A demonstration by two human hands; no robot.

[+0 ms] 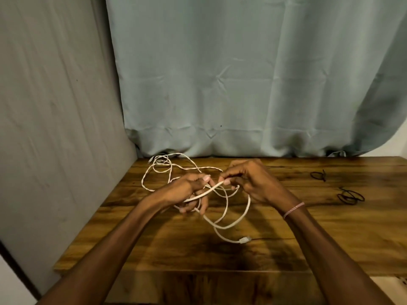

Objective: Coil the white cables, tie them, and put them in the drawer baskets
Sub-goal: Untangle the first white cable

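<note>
A smooth white cable [229, 225] hangs in loose loops between my hands above the wooden table [330, 238]. My left hand [189, 192] grips a bundle of its loops, fingers curled round them. My right hand [244, 179] pinches a straight run of the same cable between thumb and forefinger, close to my left thumb. The cable's plug [244, 239] lies on the table below. A second, twisted white cable [160, 168] sprawls in loops at the table's far left, partly behind my left hand.
Two black ties lie on the right of the table, a small black tie [318, 175] farther back and a larger black tie [351, 196] nearer. A grey-green curtain [242, 84] hangs behind the table and a grey wall [55, 106] closes off the left.
</note>
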